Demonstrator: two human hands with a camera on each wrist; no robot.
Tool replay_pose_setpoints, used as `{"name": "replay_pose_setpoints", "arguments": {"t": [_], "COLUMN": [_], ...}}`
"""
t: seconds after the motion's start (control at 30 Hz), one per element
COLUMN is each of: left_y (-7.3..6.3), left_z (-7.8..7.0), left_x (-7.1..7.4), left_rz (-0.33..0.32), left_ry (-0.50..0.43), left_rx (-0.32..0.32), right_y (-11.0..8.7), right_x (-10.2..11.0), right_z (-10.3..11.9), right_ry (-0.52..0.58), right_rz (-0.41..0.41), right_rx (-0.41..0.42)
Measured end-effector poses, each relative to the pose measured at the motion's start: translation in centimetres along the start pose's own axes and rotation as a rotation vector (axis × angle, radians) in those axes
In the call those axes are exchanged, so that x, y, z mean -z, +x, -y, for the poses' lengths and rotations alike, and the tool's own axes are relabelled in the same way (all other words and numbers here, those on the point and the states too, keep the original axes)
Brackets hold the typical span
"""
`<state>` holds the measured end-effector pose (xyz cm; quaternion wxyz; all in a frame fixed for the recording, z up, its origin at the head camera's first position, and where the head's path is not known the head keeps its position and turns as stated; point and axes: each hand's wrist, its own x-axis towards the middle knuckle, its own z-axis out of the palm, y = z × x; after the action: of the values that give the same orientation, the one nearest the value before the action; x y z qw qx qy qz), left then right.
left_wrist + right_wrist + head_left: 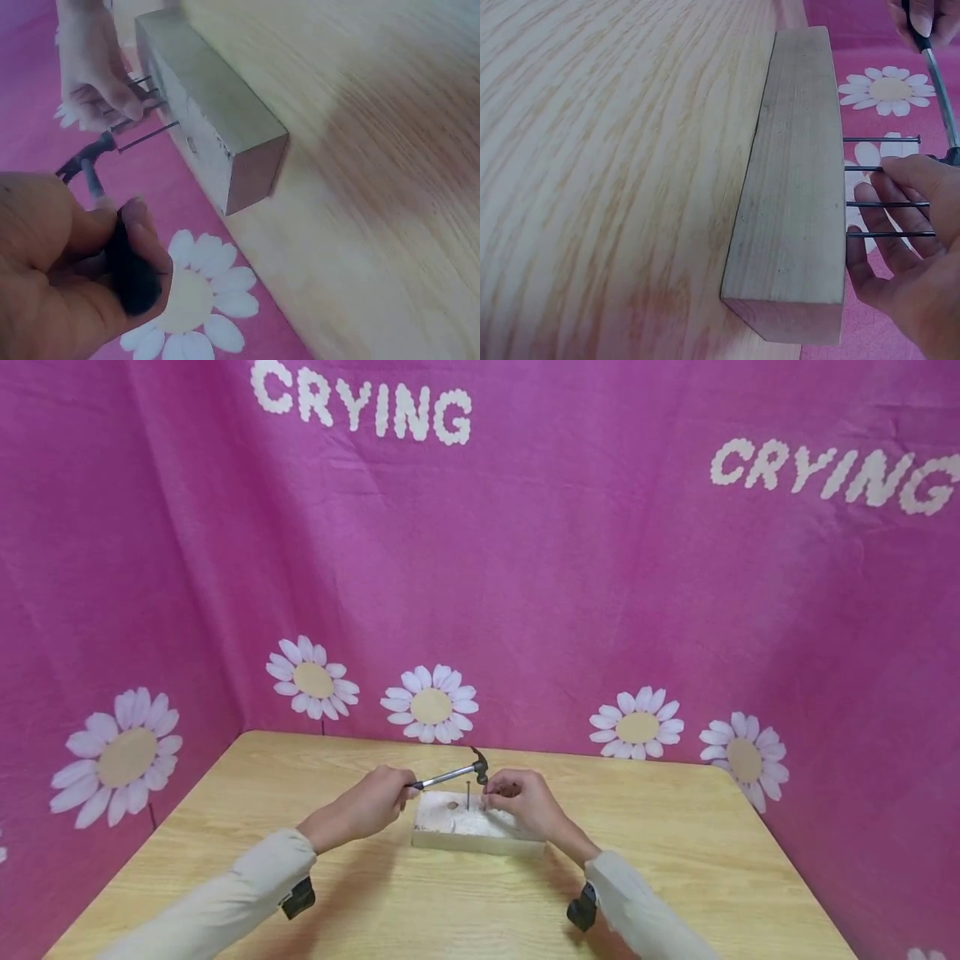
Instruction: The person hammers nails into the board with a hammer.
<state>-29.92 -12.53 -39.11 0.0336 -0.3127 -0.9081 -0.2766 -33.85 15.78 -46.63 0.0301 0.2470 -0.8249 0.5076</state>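
My left hand (375, 803) grips the black handle of a small claw hammer (452, 774). The hammer's dark head is raised over the wooden block (477, 842), close to my right hand (531, 803). Several nails stand in a row on the block's top. One upright nail (881, 139) at the row's end is free of fingers. Between thumb and forefinger, my right hand pinches the neighbouring nail (863, 169), near the hammer head. Its other fingers spread around the remaining nails (889, 235), whose heads the hand partly hides.
The block lies on a light wood-grain table (330, 893). A pink cloth (525, 568) with white daisies and lettering hangs behind the table and along its sides. A dark knot or hole (452, 805) marks the block's top, left of the free nail.
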Motion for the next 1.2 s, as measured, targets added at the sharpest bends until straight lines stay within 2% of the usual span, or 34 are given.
{"name": "replay_pose_setpoints", "arguments": {"t": [0.03,0.13,0.2,0.27,0.33,0.43,0.53,0.63,0.7,1.0,1.2], "left_y": [-0.1,0.0,-0.1,-0.3,-0.6,-1.3,-2.1,-2.8,-3.1,-3.5,-3.5], "left_z": [0.1,0.4,0.7,1.0,1.4,2.2,3.1,4.1,4.7,5.6,5.7], "left_x": [-0.1,-0.4,-0.4,-0.4,-0.6,-1.2,-1.8,-2.1,-2.2,-2.6,-3.2], "left_rz": [0.009,-0.048,-0.085,-0.105,-0.115,-0.119,-0.118,-0.123,-0.129,-0.071,-0.061], "left_ry": [-0.014,-0.099,-0.206,-0.348,-0.501,-0.7,-0.788,-0.816,-0.816,-0.803,-0.695], "left_rx": [0.013,0.052,0.083,0.141,0.25,0.446,0.604,0.701,0.73,0.699,0.72], "right_y": [0.0,0.0,0.1,0.1,0.2,0.4,0.6,0.5,0.3,0.0,-0.2], "right_x": [0.1,0.1,0.1,0.1,0.0,-0.1,-0.1,0.0,0.1,0.8,2.1], "right_z": [-0.1,-0.1,-0.1,-0.1,-0.2,-0.2,0.0,0.0,0.0,0.2,0.4], "right_ry": [-0.003,-0.001,0.006,0.013,0.019,0.025,0.022,0.011,0.006,-0.07,-0.1], "right_rz": [0.0,-0.004,-0.006,-0.007,-0.002,0.004,0.007,0.01,0.012,0.017,-0.006], "right_rx": [0.007,-0.001,0.006,0.003,0.01,0.011,-0.002,-0.008,-0.015,0.027,0.01]}}
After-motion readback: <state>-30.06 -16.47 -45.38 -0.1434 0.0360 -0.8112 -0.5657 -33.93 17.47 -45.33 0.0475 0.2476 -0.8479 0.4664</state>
